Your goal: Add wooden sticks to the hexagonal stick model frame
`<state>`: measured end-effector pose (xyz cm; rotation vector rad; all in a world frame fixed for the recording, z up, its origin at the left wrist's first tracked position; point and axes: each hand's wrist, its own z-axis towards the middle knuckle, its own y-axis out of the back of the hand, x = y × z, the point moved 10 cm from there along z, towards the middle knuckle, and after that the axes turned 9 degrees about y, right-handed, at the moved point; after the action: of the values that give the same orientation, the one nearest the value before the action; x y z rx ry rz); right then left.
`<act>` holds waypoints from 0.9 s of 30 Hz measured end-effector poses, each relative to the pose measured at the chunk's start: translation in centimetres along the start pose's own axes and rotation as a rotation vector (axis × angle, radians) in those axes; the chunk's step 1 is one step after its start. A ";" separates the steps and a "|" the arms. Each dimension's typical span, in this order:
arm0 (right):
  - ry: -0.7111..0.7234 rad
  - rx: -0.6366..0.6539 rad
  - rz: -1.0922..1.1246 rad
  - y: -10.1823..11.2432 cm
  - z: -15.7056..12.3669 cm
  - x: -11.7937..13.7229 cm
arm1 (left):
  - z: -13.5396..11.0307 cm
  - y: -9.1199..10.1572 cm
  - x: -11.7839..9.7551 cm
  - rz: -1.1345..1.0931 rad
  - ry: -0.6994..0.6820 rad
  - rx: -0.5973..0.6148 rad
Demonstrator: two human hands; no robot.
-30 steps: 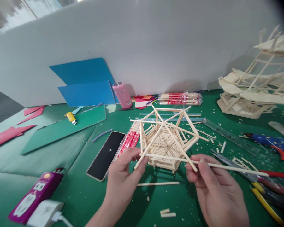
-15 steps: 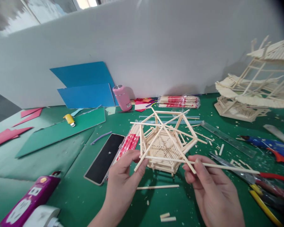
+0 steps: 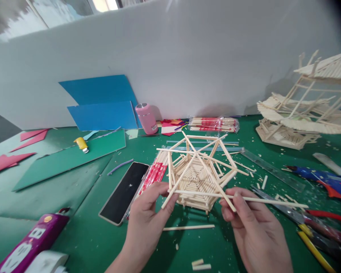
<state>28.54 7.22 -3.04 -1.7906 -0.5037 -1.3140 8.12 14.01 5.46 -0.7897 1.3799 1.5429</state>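
Note:
A six-sided model made of wooden sticks [image 3: 197, 178] stands in front of me, with a woven-looking base of concentric sticks and long sticks crossing at its top. Along its near side lies a long wooden stick [image 3: 264, 200], its right part sticking out past the frame. My left hand [image 3: 147, 216] pinches the stick's left end where it meets a slanting stick of the model. Farther right, my right hand [image 3: 255, 231] holds the same stick between thumb and fingers, beside another slanting stick's lower end. Both hands are closed.
Left of the model lie a phone [image 3: 125, 191] and packaged sticks [image 3: 156, 170]. Pliers [image 3: 292, 216], a blue glue gun [image 3: 321, 180] and a clear ruler [image 3: 272, 168] are on the right. A larger stick model [image 3: 295, 117] and a pink bottle [image 3: 147, 119] stand behind.
The hands keep nearly the same grip and place on the stick and model. The view has shifted slightly, so the surroundings sit a little differently in the picture.

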 end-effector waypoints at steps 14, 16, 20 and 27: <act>-0.017 -0.002 0.015 -0.2 -0.3 0.1 | 0.2 0.0 -0.6 0.013 -0.062 0.010; -0.046 -0.014 0.012 -0.1 -0.3 0.0 | 0.2 0.1 -0.6 0.023 -0.071 0.011; -0.084 -0.027 0.014 -0.3 -0.4 -0.2 | 0.2 0.3 -0.6 0.015 -0.089 -0.014; -0.053 -0.061 0.085 -0.7 -0.4 -0.1 | 0.1 0.3 -0.6 -0.003 -0.099 -0.016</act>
<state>27.74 7.27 -2.83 -1.8803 -0.4162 -1.2383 8.13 14.01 6.18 -0.7149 1.2948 1.5709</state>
